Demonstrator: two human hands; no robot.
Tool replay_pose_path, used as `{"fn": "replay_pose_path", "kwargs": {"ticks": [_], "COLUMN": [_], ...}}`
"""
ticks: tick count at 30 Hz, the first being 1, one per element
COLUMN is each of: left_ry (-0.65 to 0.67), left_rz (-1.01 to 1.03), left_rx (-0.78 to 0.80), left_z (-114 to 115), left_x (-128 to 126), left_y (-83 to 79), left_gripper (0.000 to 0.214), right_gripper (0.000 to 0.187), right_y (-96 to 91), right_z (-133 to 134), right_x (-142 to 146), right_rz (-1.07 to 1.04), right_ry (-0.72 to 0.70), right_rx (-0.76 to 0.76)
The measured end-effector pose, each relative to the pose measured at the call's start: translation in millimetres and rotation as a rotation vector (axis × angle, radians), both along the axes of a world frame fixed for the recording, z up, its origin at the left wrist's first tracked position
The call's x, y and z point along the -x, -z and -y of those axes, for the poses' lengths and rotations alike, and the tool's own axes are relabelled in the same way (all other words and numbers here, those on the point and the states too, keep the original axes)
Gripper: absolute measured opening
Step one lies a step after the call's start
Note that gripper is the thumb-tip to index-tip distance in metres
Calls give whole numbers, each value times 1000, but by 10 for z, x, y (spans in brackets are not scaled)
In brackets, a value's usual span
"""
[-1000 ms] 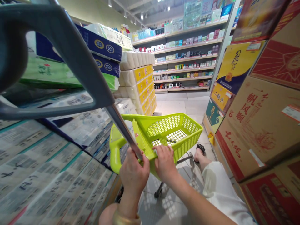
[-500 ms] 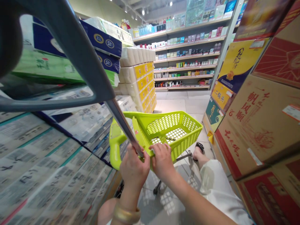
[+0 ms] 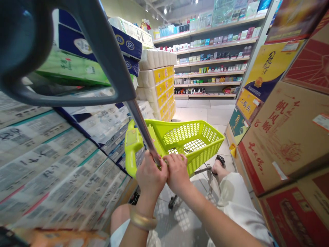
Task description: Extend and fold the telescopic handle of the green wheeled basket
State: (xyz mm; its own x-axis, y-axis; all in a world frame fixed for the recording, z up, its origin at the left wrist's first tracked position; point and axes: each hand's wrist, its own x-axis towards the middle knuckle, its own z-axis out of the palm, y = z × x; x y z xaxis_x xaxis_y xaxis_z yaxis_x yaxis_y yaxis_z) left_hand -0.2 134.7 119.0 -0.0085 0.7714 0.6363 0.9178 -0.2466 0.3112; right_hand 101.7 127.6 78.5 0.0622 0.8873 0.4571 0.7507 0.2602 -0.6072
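A lime-green plastic shopping basket cart (image 3: 195, 139) stands on wheels in the aisle in front of me, nothing visible in it. Its metal telescopic pole (image 3: 142, 130) rises toward the camera and ends in a grey handle (image 3: 77, 61) close to my face. My left hand (image 3: 150, 176) is wrapped round the base of the pole. My right hand (image 3: 177, 173) is closed on the basket's near rim, touching the left hand. A gold bangle (image 3: 142, 221) sits on my left wrist. My foot in a black sandal (image 3: 218, 164) shows beside the cart.
Stacked tissue and toilet-paper packs (image 3: 64, 147) wall the left side. Cardboard cartons (image 3: 285, 133) are piled on the right. Shelves of small goods (image 3: 208, 58) cross the far end. A tiled floor (image 3: 203, 113) runs between them.
My two hands have come together at the pole's base. The cart and pole have shifted slightly right and up in view as my head moved.
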Motion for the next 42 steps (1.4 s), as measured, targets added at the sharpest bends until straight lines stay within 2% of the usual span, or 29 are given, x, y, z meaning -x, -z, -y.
{"fn": "replay_pose_path", "kwargs": {"ticks": [2,5,9,12,16,19,23,25,29,32,38,42], "left_ry": [3,20,39,30,-28,-18,7,0,-26,-33,-54,-73], "left_rz": [-11,-12,-3,4,-1,-1,10,16,19,21,9,22], "left_rx": [-3,0,0,-5,-8,-9,-18,-14,7,21,21,45], "left_z": [33,85,184,273,376,437,510,539,569,574,591,590], "left_x": [5,15,1,-21,2,62,126,139,159,176,156,137], "left_y": [-13,-36,-48,-47,-59,-67,-62,-61,-76,-92,-102,-117], "left_gripper": [22,20,18,18,23,30,32,32,29,27,31,38], "right_gripper": [15,19,34,31,18,23,34,33,22,21,32,28], "right_y": [-43,-38,55,68,-7,-28,27,40,-20,-63,2,-62], "right_z": [66,125,177,266,416,474,488,510,587,602,591,647], "right_x": [74,16,-180,-143,50,26,-135,-111,120,142,-86,66], "right_rz": [1,5,47,52,34,41,44,38,52,90,113,160], "right_ry": [-41,-62,21,59,-50,-118,-13,26,-119,-168,5,-144], "right_rx": [-19,-8,29,21,-47,-48,49,62,-49,-50,80,-22]}}
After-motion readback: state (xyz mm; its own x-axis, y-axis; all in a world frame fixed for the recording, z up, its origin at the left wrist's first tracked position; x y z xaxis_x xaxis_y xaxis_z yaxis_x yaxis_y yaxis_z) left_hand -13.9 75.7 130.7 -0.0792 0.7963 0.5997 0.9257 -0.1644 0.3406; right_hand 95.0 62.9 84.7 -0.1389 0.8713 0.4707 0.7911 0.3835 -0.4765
